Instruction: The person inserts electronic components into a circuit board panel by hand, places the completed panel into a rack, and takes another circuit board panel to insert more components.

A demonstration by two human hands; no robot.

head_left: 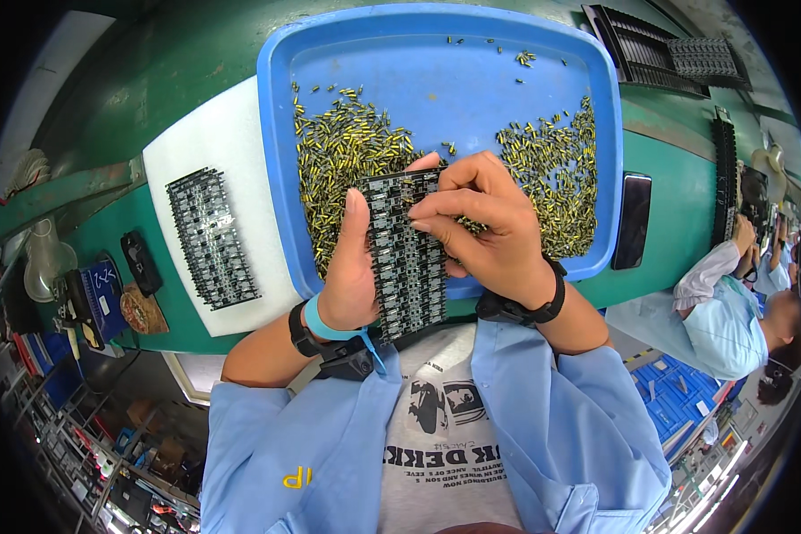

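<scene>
A dark circuit board panel [407, 276], packed with rows of small parts, is held up in front of my chest over the near edge of a blue tray [436, 93]. My left hand [349, 280] grips it by its left side, thumb along the edge and fingers behind. At the panel's upper right, my right hand [498, 231] is closed in a pinch with its fingertips against the board face. Whatever those fingertips hold is too small to make out. Heaps of small yellow-and-black cylindrical capacitors [351, 142] lie in the tray.
Left of the tray, a second circuit board panel [212, 236] rests on a white foam sheet [173, 151]. A black phone [632, 221] lies right of the tray on the green table [681, 182]. Black racks [659, 53] stand far right. A co-worker [721, 311] sits to the right.
</scene>
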